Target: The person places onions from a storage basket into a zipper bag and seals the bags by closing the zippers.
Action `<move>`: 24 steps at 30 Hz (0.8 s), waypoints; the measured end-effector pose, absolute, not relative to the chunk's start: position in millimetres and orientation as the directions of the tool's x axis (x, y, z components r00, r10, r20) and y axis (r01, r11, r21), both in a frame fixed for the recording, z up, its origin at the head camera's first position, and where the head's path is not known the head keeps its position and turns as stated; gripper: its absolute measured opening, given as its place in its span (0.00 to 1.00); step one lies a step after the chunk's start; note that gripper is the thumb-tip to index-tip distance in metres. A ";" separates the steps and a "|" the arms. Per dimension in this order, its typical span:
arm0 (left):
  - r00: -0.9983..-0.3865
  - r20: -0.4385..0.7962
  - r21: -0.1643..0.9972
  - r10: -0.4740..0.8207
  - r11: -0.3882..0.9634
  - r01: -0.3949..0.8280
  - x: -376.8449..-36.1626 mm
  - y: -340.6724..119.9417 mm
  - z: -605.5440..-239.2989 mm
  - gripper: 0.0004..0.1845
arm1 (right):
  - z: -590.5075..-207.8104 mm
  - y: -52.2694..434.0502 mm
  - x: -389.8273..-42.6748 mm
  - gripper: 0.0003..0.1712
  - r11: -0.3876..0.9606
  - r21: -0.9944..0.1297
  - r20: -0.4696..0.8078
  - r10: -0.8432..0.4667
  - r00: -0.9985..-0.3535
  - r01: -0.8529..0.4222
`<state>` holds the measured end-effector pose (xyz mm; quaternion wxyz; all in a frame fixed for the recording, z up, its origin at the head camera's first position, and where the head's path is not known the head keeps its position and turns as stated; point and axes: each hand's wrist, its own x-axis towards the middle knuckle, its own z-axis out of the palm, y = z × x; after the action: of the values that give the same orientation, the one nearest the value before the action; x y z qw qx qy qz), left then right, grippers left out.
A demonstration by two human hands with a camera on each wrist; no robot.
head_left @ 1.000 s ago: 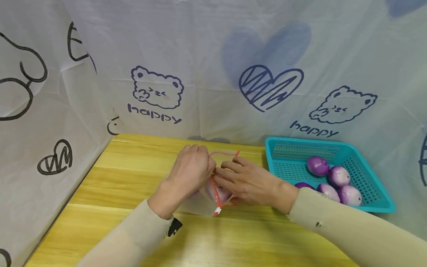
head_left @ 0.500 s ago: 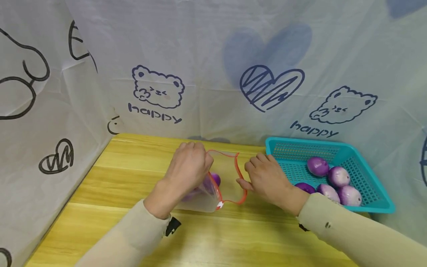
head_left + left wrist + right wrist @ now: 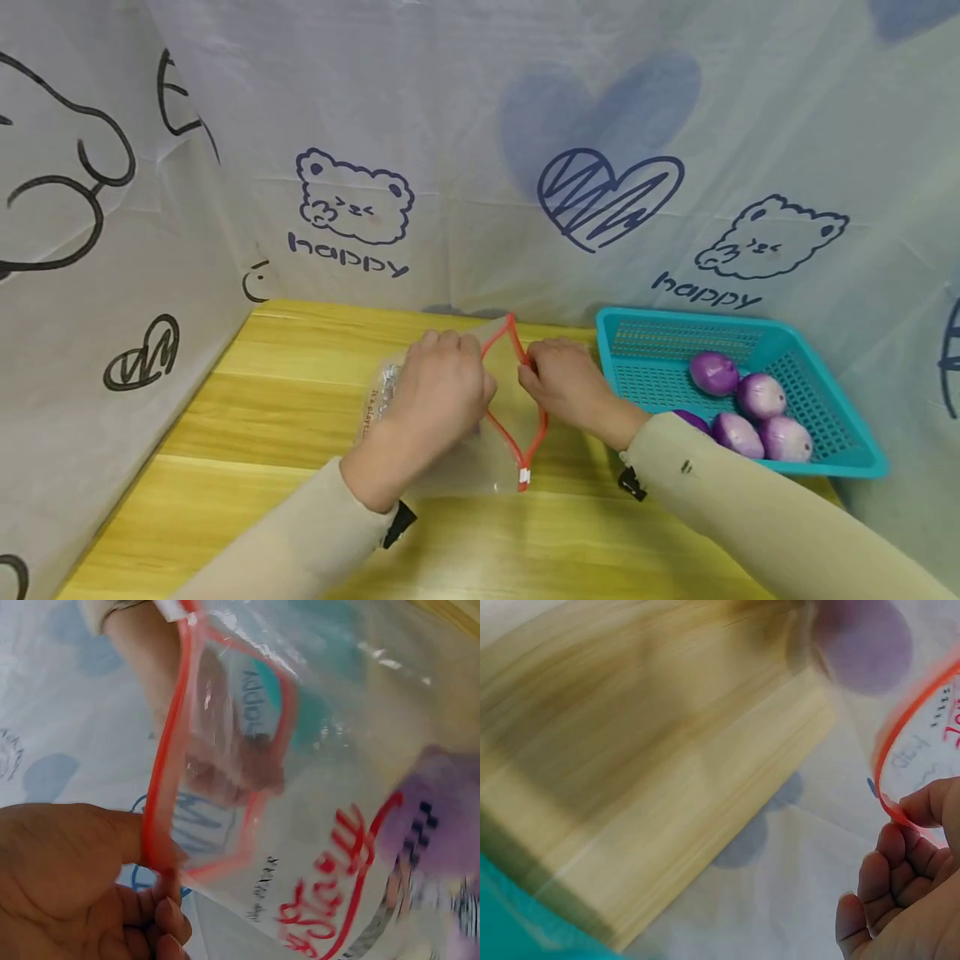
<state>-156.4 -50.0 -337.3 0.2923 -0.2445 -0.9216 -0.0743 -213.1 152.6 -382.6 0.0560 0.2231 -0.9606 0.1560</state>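
Nearest to the person, the two sleeves reach forward over the wooden table [image 3: 285,392], and between them lies a clear zip bag [image 3: 450,454] with a red seal strip [image 3: 504,425] and a small white slider [image 3: 524,476] at its near end. The left hand [image 3: 442,392] pinches one side of the red strip between thumb and curled fingers; the left wrist view shows this grip plainly, with the strip [image 3: 161,802] running up from the fingers [image 3: 169,911]. The right hand [image 3: 564,385] pinches the opposite side of the strip, its fingers [image 3: 900,859] curled and the thumb pressing the red edge [image 3: 889,802]. The mouth of the bag is pulled apart into a diamond shape and stands up from the table. Inside the bag a purple onion [image 3: 442,817] is seen, blurred, toward the closed end; in the head view the left hand covers it. I judge that the step in hand is opening the bag wide, so that more can go in. The next move would call for one hand to keep the mouth open alone, because the film is limp and can fall shut, while the other hand lets go. Farther right stands the teal basket [image 3: 652,333], well apart from the bag, with several purple onions [image 3: 761,396] in it. Behind everything hangs a white cloth [image 3: 480,125] with printed bears and hearts.
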 end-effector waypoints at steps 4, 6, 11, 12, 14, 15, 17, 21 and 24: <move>-0.681 0.585 -0.142 0.441 0.882 0.449 -160.1 -46.0 -347.2 0.09 | -386.0 146.6 -215.6 0.18 0.862 -0.271 0.179 -0.392 -0.902 -0.428; -0.690 0.561 -0.176 0.458 0.880 0.441 -160.6 -44.7 -350.0 0.08 | -387.5 145.6 -215.5 0.18 0.867 -0.263 0.197 -0.381 -0.904 -0.423; -0.707 0.497 -0.231 0.503 0.862 0.451 -159.3 -45.3 -350.4 0.11 | -390.9 147.8 -215.1 0.16 0.880 -0.230 0.233 -0.364 -0.902 -0.415; -0.706 0.492 -0.237 0.510 0.859 0.455 -159.1 -45.9 -349.8 0.12 | -391.5 148.3 -215.1 0.16 0.884 -0.220 0.237 -0.361 -0.902 -0.412; -0.703 0.487 -0.246 0.519 0.853 0.460 -158.8 -47.2 -348.3 0.12 | -392.9 149.7 -215.0 0.15 0.890 -0.197 0.248 -0.361 -0.899 -0.412; -0.700 0.489 -0.246 0.520 0.852 0.462 -158.9 -47.8 -347.6 0.12 | -393.8 150.3 -215.2 0.15 0.892 -0.184 0.256 -0.363 -0.896 -0.413; -0.693 0.496 -0.244 0.524 0.850 0.468 -159.0 -49.1 -346.7 0.13 | -395.1 151.6 -215.2 0.14 0.891 -0.164 0.277 -0.371 -0.887 -0.424; -0.682 0.508 -0.235 0.526 0.847 0.477 -159.7 -50.2 -347.1 0.14 | -397.6 152.9 -215.6 0.14 0.889 -0.116 0.319 -0.389 -0.865 -0.443; -0.681 0.506 -0.232 0.529 0.844 0.483 -160.6 -50.3 -349.4 0.14 | -399.3 153.0 -216.0 0.14 0.890 -0.092 0.335 -0.395 -0.856 -0.447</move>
<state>-160.6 -50.3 -349.4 0.2880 -0.2762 -0.9161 0.0399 -216.0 153.0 -399.3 0.1553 0.2191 -0.9596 0.0836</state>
